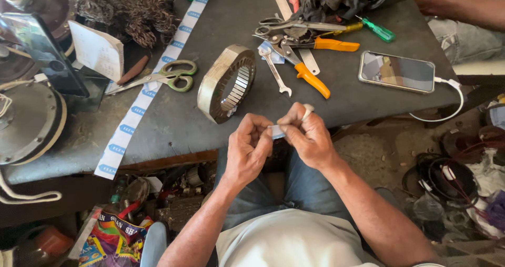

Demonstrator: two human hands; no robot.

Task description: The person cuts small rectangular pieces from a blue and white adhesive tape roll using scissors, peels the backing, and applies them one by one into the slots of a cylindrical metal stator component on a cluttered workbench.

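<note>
The left hand (248,147) and the right hand (307,135) were drawn together just off the near edge of the desk (221,14), both pinching a small pale-blue slip of paper (276,132) between fingertips and thumbs; the slip sat squarely between the two hands, over the person's lap, mostly hidden by the fingers. A ring showed on the right hand. Just beyond the hands, on the grey desk, a metal stator ring (227,83) stood tilted on its edge, its slotted inside turned toward the right. To its left lay green-handled scissors (167,75), partly across a long white paper strip with blue marks (152,83) that ran diagonally down the desk and over its edge. To the right of the ring lay a small spanner (274,70), orange-handled pliers (304,71) and, behind them, more scissors and snips in a heap. Farther right a phone (397,71) rested flat near the desk's corner with a white cable (453,101) plugged in. Another person's arm (463,7) rested at the far right corner.
</note>
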